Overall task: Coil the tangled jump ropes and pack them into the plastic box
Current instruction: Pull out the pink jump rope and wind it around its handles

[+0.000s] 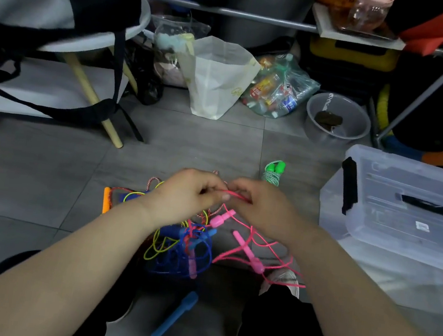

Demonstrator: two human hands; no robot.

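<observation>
Pink jump rope [237,196] pinched by left hand [186,194] and right hand [264,210] — plastic box [332,209] nearby, lid on.

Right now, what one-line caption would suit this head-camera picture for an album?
Left hand and right hand pinch a pink rope above tangled jump ropes, plastic box at right.

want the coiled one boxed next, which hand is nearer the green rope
Right. The right hand is just short of the green rope; the left hand is farther off to its left. Both pinch the pink rope.
</observation>
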